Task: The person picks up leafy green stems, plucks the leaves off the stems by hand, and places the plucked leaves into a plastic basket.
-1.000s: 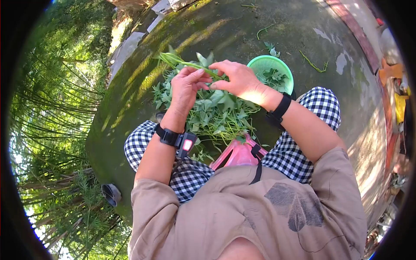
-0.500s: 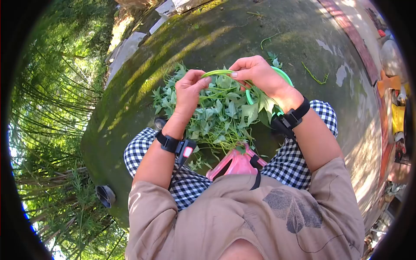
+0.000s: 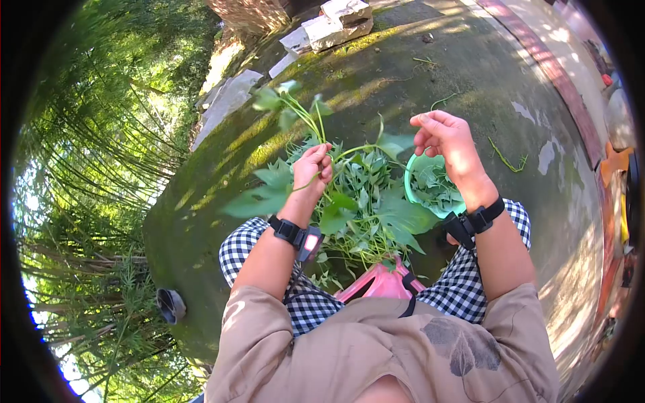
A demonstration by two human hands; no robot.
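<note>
My left hand (image 3: 312, 176) is closed around a green leafy stem (image 3: 310, 121), whose leaves stick up above the fist and spread to both sides. Raised at the right, my right hand (image 3: 447, 144) has its fingers curled; whether a small piece is between them I cannot make out. Just below and beside it stands a green basket (image 3: 409, 195) with leaves inside. A heap of leafy stems (image 3: 366, 185) lies between my knees, partly covered by the large leaves from my left hand.
A pink plastic item (image 3: 384, 281) is in front of my waist. Loose stems (image 3: 508, 158) lie on the mossy concrete floor (image 3: 201, 221). Pale stone blocks (image 3: 336, 27) are at the top, a dark pot (image 3: 171, 305) at the lower left, and assorted objects along the right edge.
The hands have moved apart, and my right hand has let go of the stem. The leafy stem now rises from my left hand alone. The view has shifted, showing more of the basket.
</note>
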